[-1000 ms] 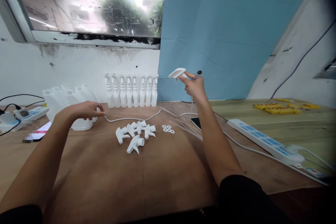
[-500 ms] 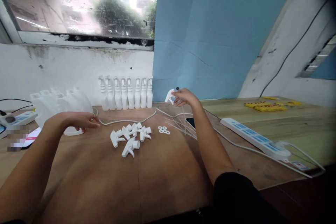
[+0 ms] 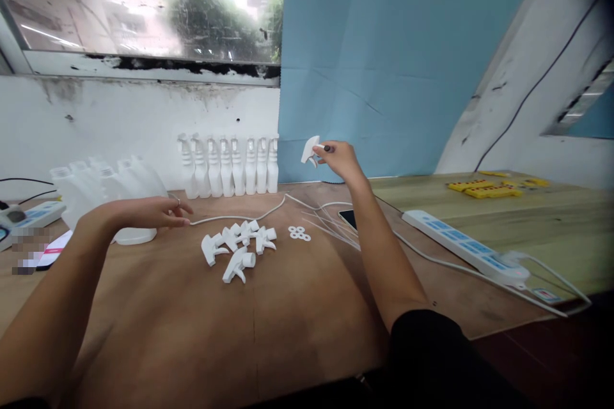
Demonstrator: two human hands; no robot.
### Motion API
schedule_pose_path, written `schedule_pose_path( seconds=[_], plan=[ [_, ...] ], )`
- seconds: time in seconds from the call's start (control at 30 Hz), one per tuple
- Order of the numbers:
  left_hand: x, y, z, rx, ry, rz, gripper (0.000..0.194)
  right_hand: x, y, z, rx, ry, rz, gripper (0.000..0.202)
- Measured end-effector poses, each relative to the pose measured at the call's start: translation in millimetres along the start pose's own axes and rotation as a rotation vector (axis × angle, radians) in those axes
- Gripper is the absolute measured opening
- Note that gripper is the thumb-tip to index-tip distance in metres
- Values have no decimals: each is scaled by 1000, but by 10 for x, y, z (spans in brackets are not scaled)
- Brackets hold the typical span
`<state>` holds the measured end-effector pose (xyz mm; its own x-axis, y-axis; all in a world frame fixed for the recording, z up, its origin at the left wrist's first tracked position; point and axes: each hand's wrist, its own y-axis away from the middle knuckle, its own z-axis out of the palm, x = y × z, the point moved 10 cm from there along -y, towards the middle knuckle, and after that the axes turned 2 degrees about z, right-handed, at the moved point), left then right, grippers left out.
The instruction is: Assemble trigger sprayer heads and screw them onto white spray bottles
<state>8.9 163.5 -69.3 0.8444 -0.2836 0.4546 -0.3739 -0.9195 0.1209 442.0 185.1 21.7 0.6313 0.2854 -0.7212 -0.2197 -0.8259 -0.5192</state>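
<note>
My right hand [image 3: 336,156] is raised over the far side of the table, its fingers closed around a white trigger spray head [image 3: 311,149]. A small dark round piece [image 3: 329,148] shows at the fingers beside it; I cannot make out what it is. My left hand [image 3: 160,211] hovers with loose, parted fingers and nothing in them, in front of the translucent white bottles [image 3: 112,188]. Several more trigger spray heads [image 3: 238,264] lie in a group on the brown table [image 3: 192,339]. Right of them are several white ring washers [image 3: 300,234] and thin clear tubes [image 3: 330,230].
Several white spray bottles [image 3: 225,169] stand in a row against the wall. A white cable [image 3: 240,220] crosses the table to a power strip [image 3: 465,246] at the right. A phone [image 3: 347,220] lies behind my right forearm, and yellow pieces [image 3: 494,192] sit farther right.
My right hand has risen with the spray head, turning so the dark piece now sits beside the fingers. My left hand has shifted slightly right toward the spray heads on the table.
</note>
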Motion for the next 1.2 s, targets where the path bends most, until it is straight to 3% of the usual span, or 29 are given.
schedule_pose_path(
  seconds=[0.07,0.13,0.23,0.33,0.43,0.53,0.63,0.73,0.87,0.97,1.2],
  plan=[
    [76,12,115,-132,-6,27,50,-124,42,-1,16,-116,-49,28],
    [212,22,78,-88,20,72,54,-262,111,83,-43,-220,-74,31],
    [575,57,56,18,153,199,56,-579,303,299,-190,-256,-146,32],
    [979,93,77,151,494,361,57,-961,601,563,-332,-197,-258,33],
    [1160,49,192,252,882,414,60,-1288,935,847,-445,-131,-383,35],
    [1196,-59,395,252,1101,379,52,-1476,1179,1057,-471,-43,-489,34],
    [1161,-111,459,270,1233,357,37,-1537,1298,1164,-492,-24,-535,36],
    [1090,-118,449,265,1368,308,21,-1514,1306,1153,-563,-207,-458,42],
    [1106,-121,486,150,1489,276,15,-1465,1240,1017,-567,-432,-309,46],
    [1065,-130,495,196,1455,247,23,-1483,1257,984,-597,-499,-251,46],
    [981,-144,532,285,1283,140,32,-1627,1406,988,-686,-479,-340,27]
  ],
)
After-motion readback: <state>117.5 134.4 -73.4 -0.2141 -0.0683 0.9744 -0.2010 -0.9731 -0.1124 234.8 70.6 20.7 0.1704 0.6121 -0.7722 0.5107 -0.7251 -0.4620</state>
